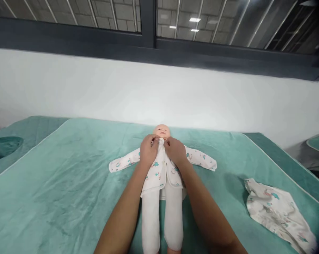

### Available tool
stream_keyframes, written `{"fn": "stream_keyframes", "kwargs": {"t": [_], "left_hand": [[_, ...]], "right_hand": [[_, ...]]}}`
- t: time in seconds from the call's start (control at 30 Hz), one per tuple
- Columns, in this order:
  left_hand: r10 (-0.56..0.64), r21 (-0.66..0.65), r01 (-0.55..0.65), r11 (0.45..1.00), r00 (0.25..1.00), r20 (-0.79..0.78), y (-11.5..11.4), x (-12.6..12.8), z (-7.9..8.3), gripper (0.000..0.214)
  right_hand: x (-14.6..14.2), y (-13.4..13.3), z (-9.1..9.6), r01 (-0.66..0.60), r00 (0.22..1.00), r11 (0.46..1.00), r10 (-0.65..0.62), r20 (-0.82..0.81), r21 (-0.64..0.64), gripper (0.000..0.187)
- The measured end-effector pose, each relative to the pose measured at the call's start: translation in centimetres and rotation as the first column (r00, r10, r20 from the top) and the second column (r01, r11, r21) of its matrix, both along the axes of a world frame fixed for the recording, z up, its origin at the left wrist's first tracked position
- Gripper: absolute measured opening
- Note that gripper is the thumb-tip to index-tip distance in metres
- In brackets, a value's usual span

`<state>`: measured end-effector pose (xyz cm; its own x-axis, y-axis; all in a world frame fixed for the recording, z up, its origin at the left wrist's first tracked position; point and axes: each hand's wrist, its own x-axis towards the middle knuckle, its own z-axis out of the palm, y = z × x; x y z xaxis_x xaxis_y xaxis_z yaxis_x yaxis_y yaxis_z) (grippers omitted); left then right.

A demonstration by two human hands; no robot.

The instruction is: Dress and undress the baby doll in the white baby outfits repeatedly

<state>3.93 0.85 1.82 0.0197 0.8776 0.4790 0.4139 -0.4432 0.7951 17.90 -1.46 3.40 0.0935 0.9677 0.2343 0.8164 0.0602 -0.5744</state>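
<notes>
A baby doll [162, 130] lies on its back, its head toward the wall. It wears a white printed baby jacket [156, 173], whose sleeves stretch out to both sides, and white leggings [150, 218]. My left hand [149, 150] pinches the jacket's left front edge at the neck. On the other front edge, just below the doll's chin, my right hand [175, 150] has its fingers closed. The two front edges meet near the collar and part toward the hem. My fingers hide the exact spot at the neckline.
A green plush cover [69, 190] with white piping spreads under the doll. To the right lies a crumpled white printed garment [278, 211]. A white wall [159, 95] rises behind, below a dark-framed barred window [148, 31]. A dark green opening [6, 146] shows at the far left.
</notes>
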Motion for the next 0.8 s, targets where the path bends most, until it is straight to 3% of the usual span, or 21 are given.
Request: {"fn": "stream_keyframes", "kwargs": {"t": [0.1,0.2,0.27,0.33,0.47,0.57,0.7,0.8], "left_hand": [[0.152,-0.015,-0.152,0.988,0.986,0.073,-0.9,-0.6,-0.4,0.025],[0.27,-0.087,-0.266,0.96,0.962,0.04,-2.4,-1.8,-1.5,0.026],[0.297,-0.152,-0.299,0.942,0.954,-0.039,-3.8,-2.9,-2.3,0.027],[0.27,-0.23,-0.287,0.93,0.957,-0.101,-5.2,-3.9,-2.9,0.028],[0.114,-0.406,-0.155,0.901,0.986,-0.123,-6.9,-4.9,-3.2,0.042],[0.02,-0.504,-0.018,0.863,1.0,-0.001,-7.1,-4.8,-3.3,0.052],[-0.039,-0.504,0.162,0.848,0.968,0.246,-7.3,-4.1,-3.7,0.055],[-0.158,-0.429,0.356,0.83,0.888,0.432,-7.4,-3.5,-4.0,0.061]], "right_hand": [[0.0,0.0,-0.2,-0.033,0.981,0.995,0.051,-0.186,0.098,0.03],[0.7,-0.5,-0.9,-0.071,0.929,0.981,0.131,-0.347,0.18,0.031],[1.8,-1.4,-1.7,-0.045,0.881,0.974,0.144,-0.451,0.223,0.032],[3.3,-2.8,-2.7,0.04,0.846,0.977,0.079,-0.528,0.21,0.033],[5.9,-6.3,-4.5,0.095,0.916,0.994,-0.069,-0.395,0.046,0.042],[6.3,-8.6,-5.4,0.013,0.939,1.0,-0.02,-0.342,-0.023,0.041],[5.6,-9.6,-5.6,-0.074,0.825,0.995,0.102,-0.556,0.073,0.037],[5.6,-9.1,-5.5,-0.065,0.719,0.989,0.139,-0.681,0.133,0.044]]}}
